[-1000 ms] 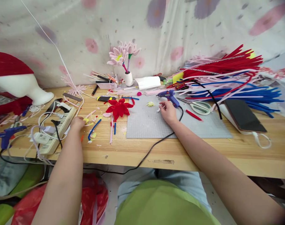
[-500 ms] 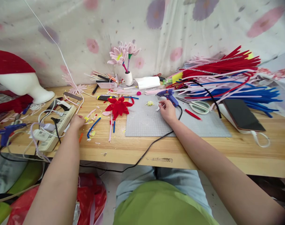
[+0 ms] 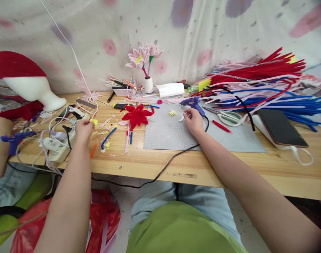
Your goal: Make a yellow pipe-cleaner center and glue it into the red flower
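My left hand point(image 3: 84, 130) is pinched on a small yellow piece point(image 3: 94, 122), just right of the power strip point(image 3: 60, 151). On the grey cutting mat point(image 3: 165, 135), my right hand point(image 3: 193, 121) has its fingers curled around a small white piece point(image 3: 181, 118), beside the blue glue gun point(image 3: 194, 104). A pale yellow fringed tuft point(image 3: 172, 113) lies on the mat left of that hand. Between my hands sits a red fuzzy flower point(image 3: 136, 116), with blue and pink stem pieces and yellow scraps near it.
Scissors point(image 3: 230, 118) and a red stick point(image 3: 221, 126) lie on the mat. Piled stems point(image 3: 257, 75) and a dark phone point(image 3: 283, 128) are at right. Pink flowers stand in a white vase point(image 3: 148, 85). At far left are a mannequin head point(image 3: 35, 88), another glue gun point(image 3: 16, 138) and another person's arm point(image 3: 0, 147).
My left hand has lifted slightly with the yellow piece in its fingers. The view has shifted a little, and the other person's arm shows more at the left.
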Tool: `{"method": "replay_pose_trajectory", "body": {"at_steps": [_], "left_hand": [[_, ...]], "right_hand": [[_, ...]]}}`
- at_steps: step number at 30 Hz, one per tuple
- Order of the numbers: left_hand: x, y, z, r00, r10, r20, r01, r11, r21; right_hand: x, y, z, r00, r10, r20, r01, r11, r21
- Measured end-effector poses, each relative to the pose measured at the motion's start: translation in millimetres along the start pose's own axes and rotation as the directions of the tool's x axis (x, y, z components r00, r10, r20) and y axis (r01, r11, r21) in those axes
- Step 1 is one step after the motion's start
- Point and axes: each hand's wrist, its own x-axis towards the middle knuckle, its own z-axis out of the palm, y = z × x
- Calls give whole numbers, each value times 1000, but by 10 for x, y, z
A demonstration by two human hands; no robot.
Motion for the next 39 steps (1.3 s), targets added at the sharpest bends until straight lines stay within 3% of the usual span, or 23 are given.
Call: {"method": "replay_pose_trajectory", "body": {"at_steps": [2, 6, 8, 10, 13, 15, 20, 27, 34, 39], "left_hand": [[-211, 247, 101, 998, 9, 61, 7, 969, -246], [-848, 701, 510, 957, 66, 281, 60, 907, -417], [-1203, 821, 805, 880, 57, 472, 169, 890, -422], [-1518, 865, 1117, 781, 60, 622, 249, 883, -398], [-1834, 848, 1500, 712, 32, 701, 317, 877, -362], [-1930, 820, 1644, 671, 20, 741, 338, 881, -330], [-1949, 790, 1660, 629, 42, 777, 343, 882, -325], [-1894, 837, 1598, 571, 18, 821, 406, 863, -302], [-1901, 783, 1655, 610, 54, 791, 343, 881, -325], [-1905, 786, 1628, 600, 60, 798, 357, 873, -333]], "right_hand": [[2, -12, -13, 1000, 11, -8, -11, 999, 31], [-5, -90, -36, 1000, 27, -6, -26, 994, 106], [-22, -163, -39, 998, 39, 49, -48, 979, 200], [-48, -245, -31, 982, 55, 183, -117, 929, 351], [-95, -341, 3, 899, 53, 436, -303, 793, 529], [-123, -373, 36, 844, 55, 534, -398, 732, 553], [-157, -375, 135, 801, 93, 591, -452, 741, 497], [-153, -366, 178, 806, 140, 575, -470, 743, 478], [-160, -410, 141, 811, 105, 576, -456, 730, 509], [-157, -388, 133, 821, 85, 565, -448, 708, 545]]}}
